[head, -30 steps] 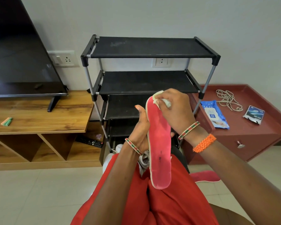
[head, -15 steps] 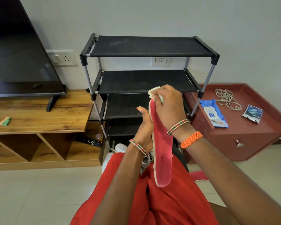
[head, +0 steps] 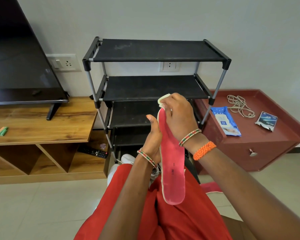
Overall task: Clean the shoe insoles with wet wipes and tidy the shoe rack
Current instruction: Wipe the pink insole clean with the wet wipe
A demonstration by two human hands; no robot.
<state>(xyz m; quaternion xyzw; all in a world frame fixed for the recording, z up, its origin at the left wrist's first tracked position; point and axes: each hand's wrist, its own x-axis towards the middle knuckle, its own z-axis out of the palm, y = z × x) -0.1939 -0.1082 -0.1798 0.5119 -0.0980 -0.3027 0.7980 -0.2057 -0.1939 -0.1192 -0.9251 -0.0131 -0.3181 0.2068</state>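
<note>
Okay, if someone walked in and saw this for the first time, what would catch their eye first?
Probably the pink insole held upright at centre, the left hand gripping its edge while the right hand presses a wet wipe on its top end. Behind stands the black shoe rack, shelves bare; a blue wipes pack lies on the red cabinet to the right.

Two pink insoles: one insole (head: 173,163) upright before the shoe rack (head: 156,84), a second insole (head: 213,187) on the floor right of it. One wipes pack (head: 226,121), one remote (head: 93,151), two wall sockets.
</note>
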